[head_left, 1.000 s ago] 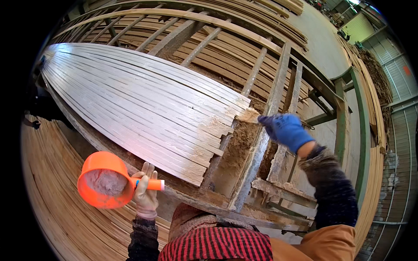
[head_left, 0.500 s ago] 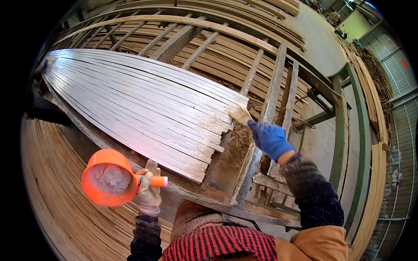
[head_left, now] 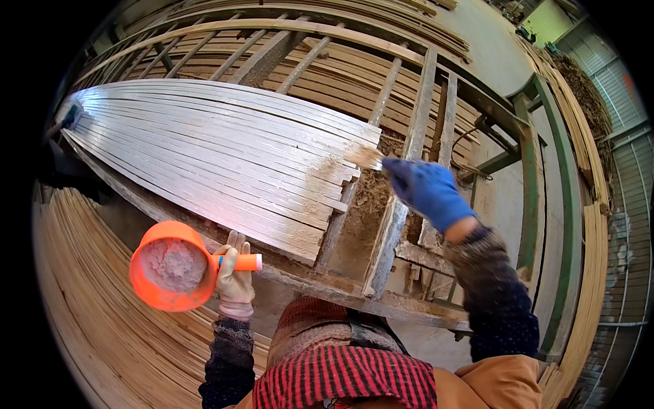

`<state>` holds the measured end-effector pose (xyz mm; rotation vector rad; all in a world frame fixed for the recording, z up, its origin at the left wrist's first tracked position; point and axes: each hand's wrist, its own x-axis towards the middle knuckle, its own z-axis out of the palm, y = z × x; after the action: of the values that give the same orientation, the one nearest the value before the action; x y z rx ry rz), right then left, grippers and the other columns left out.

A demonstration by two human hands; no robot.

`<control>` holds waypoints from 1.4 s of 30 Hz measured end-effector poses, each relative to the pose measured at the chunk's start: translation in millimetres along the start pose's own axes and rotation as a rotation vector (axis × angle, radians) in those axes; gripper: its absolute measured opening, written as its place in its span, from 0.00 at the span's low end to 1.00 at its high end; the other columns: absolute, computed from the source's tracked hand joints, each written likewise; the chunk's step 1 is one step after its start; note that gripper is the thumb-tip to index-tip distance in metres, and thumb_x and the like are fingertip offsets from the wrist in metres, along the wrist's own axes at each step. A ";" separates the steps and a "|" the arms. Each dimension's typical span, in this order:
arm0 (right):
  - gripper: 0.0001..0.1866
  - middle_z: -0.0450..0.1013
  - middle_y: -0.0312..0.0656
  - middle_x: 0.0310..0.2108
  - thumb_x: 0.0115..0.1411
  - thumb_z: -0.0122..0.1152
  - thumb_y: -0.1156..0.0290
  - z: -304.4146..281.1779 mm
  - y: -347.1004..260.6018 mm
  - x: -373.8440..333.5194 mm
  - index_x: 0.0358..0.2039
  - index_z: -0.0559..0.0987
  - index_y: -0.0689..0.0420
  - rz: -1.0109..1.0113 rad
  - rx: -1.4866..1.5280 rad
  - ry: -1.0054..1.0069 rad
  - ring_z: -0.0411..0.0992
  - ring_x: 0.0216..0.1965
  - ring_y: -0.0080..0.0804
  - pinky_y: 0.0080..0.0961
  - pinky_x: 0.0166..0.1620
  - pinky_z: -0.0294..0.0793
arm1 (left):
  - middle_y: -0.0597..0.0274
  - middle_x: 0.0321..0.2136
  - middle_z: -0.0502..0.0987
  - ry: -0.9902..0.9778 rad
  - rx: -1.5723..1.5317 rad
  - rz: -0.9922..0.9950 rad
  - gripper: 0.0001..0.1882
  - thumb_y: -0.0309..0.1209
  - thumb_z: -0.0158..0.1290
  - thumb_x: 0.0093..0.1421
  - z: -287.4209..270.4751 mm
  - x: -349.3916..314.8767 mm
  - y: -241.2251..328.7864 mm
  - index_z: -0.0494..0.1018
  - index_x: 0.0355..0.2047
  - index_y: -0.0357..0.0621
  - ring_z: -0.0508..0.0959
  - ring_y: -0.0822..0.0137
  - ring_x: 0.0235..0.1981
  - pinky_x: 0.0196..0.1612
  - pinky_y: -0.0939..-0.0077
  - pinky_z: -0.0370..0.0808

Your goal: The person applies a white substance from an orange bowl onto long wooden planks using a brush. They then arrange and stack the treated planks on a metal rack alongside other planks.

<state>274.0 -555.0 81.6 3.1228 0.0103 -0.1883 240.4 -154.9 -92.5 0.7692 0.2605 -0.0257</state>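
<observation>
My left hand [head_left: 236, 281], in a pale glove, is closed round the handle of an orange scoop [head_left: 144, 283]. Pinkish-grey powder [head_left: 176, 264] lies in the scoop, which hangs beside the near edge of the strips. In a blue glove, my right hand [head_left: 430, 194] grips a brush [head_left: 366, 157] with light bristles. The bristles are at the right ends of a row of long whitish strips [head_left: 225, 150] laid side by side. Brownish dust marks the strips there. Where the fingers close round the brush handle is mostly hidden by the glove.
A metal rack [head_left: 402, 177] with crossbars carries the strips. Long wooden strips [head_left: 102, 300] are stacked at the lower left, with more timber [head_left: 381, 88] behind the rack. A green frame [head_left: 560, 225] stands at right. At the far left, another person's gloved hand [head_left: 71, 114] touches the strips.
My right hand and the brush have shifted slightly left and up relative to the strips' ends. The view has moved a little; the scoop is still in my left hand.
</observation>
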 end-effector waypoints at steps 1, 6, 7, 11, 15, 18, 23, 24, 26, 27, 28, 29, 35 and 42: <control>0.15 0.76 0.36 0.25 0.69 0.52 0.58 9.6 -2.5 13.9 0.54 0.77 0.36 0.057 0.043 -0.066 0.73 0.21 0.33 0.31 0.29 0.74 | 0.48 0.60 0.69 -0.014 -0.001 -0.004 0.09 0.23 0.53 0.63 4.1 1.3 -2.1 0.70 0.44 0.45 0.69 0.53 0.62 0.65 0.55 0.66; 0.18 0.74 0.35 0.24 0.74 0.38 0.57 32.0 -5.7 13.5 0.57 0.74 0.34 0.090 -0.275 -0.426 0.71 0.20 0.23 0.27 0.23 0.73 | 0.47 0.60 0.69 0.025 0.009 0.007 0.08 0.22 0.52 0.64 8.6 -2.4 -5.7 0.70 0.43 0.45 0.69 0.53 0.61 0.65 0.55 0.66; 0.17 0.75 0.33 0.25 0.73 0.38 0.58 -3.3 -15.5 8.6 0.56 0.74 0.35 -0.016 -0.277 -0.409 0.73 0.21 0.23 0.26 0.23 0.73 | 0.47 0.60 0.69 0.047 0.005 0.012 0.08 0.22 0.53 0.64 6.0 -3.8 -2.7 0.70 0.43 0.44 0.69 0.53 0.61 0.65 0.55 0.67; 0.12 0.75 0.38 0.21 0.71 0.47 0.60 33.6 5.7 45.7 0.48 0.79 0.40 -0.102 -0.090 -0.038 0.73 0.19 0.27 0.29 0.26 0.75 | 0.48 0.61 0.68 0.026 -0.001 -0.003 0.09 0.23 0.54 0.63 12.6 -1.5 -2.6 0.70 0.43 0.44 0.69 0.53 0.62 0.65 0.56 0.67; 0.12 0.75 0.37 0.20 0.72 0.45 0.60 25.2 -7.9 14.2 0.45 0.80 0.41 -0.111 -0.210 -0.161 0.73 0.17 0.28 0.29 0.26 0.75 | 0.50 0.60 0.69 0.065 0.009 -0.020 0.10 0.24 0.55 0.62 9.7 -3.2 -1.6 0.70 0.43 0.45 0.68 0.54 0.62 0.65 0.57 0.66; 0.16 0.68 0.31 0.14 0.74 0.39 0.59 24.9 -9.7 -2.0 0.47 0.78 0.42 -0.114 -0.088 -0.246 0.67 0.13 0.24 0.27 0.17 0.69 | 0.51 0.60 0.69 0.049 -0.013 -0.011 0.10 0.24 0.56 0.62 10.8 -4.0 -0.5 0.70 0.43 0.45 0.68 0.54 0.62 0.65 0.58 0.66; 0.20 0.69 0.34 0.21 0.75 0.29 0.53 85.3 -60.1 -59.8 0.61 0.64 0.40 -0.241 -0.285 -0.017 0.60 0.10 0.19 0.22 0.10 0.59 | 0.49 0.61 0.68 0.033 -0.032 -0.008 0.09 0.24 0.56 0.62 9.9 -1.7 -3.2 0.71 0.42 0.45 0.68 0.52 0.63 0.66 0.56 0.66; 0.20 0.70 0.35 0.22 0.75 0.30 0.53 68.4 -54.1 -71.2 0.59 0.67 0.39 -0.223 -0.207 -0.116 0.60 0.10 0.18 0.22 0.10 0.58 | 0.49 0.61 0.68 0.035 -0.041 -0.002 0.09 0.24 0.56 0.62 13.0 -0.7 -6.0 0.71 0.42 0.45 0.68 0.52 0.63 0.66 0.56 0.66; 0.20 0.71 0.36 0.25 0.75 0.32 0.60 3.4 -58.6 -61.7 0.58 0.71 0.50 -0.251 -0.320 -0.410 0.68 0.17 0.21 0.23 0.16 0.67 | 0.49 0.61 0.68 0.068 -0.004 0.004 0.08 0.24 0.56 0.62 6.6 -4.5 0.9 0.72 0.41 0.45 0.68 0.51 0.62 0.66 0.56 0.66; 0.18 0.70 0.36 0.20 0.75 0.34 0.54 11.9 -41.8 -60.9 0.50 0.74 0.40 -0.366 -0.322 -0.107 0.61 0.11 0.19 0.20 0.14 0.57 | 0.49 0.61 0.68 0.072 -0.002 0.002 0.08 0.24 0.56 0.62 4.5 -6.1 2.4 0.72 0.41 0.45 0.68 0.51 0.62 0.66 0.56 0.66; 0.14 0.67 0.34 0.18 0.74 0.38 0.57 12.3 -38.8 -46.0 0.48 0.74 0.41 -0.321 -0.308 -0.014 0.62 0.12 0.20 0.22 0.15 0.58 | 0.49 0.61 0.68 0.062 -0.003 0.005 0.08 0.25 0.56 0.62 6.5 -3.7 0.7 0.72 0.41 0.45 0.68 0.51 0.62 0.66 0.56 0.66; 0.12 0.67 0.33 0.18 0.74 0.40 0.58 14.2 -40.6 -24.0 0.49 0.74 0.41 -0.268 -0.265 -0.017 0.63 0.13 0.20 0.22 0.15 0.60 | 0.49 0.61 0.68 0.055 -0.005 0.009 0.08 0.25 0.56 0.62 9.0 -1.7 -1.5 0.72 0.41 0.44 0.68 0.51 0.63 0.66 0.57 0.66; 0.13 0.67 0.32 0.19 0.73 0.40 0.60 16.1 -13.2 6.0 0.50 0.73 0.42 -0.260 -0.382 -0.307 0.65 0.15 0.22 0.20 0.16 0.65 | 0.51 0.59 0.70 0.079 0.008 -0.001 0.07 0.25 0.56 0.62 16.2 -0.2 -4.0 0.73 0.41 0.44 0.70 0.52 0.61 0.65 0.57 0.66; 0.15 0.70 0.32 0.19 0.74 0.38 0.56 3.3 10.4 42.4 0.51 0.75 0.39 -0.282 -0.414 -0.219 0.71 0.18 0.22 0.20 0.16 0.66 | 0.50 0.56 0.73 0.105 0.021 0.008 0.07 0.24 0.55 0.62 17.7 0.4 -5.7 0.72 0.40 0.45 0.72 0.52 0.59 0.62 0.58 0.71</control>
<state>315.8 -565.2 73.3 2.6597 0.4287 -0.4636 244.1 -171.1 -84.3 0.7935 0.3573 0.0195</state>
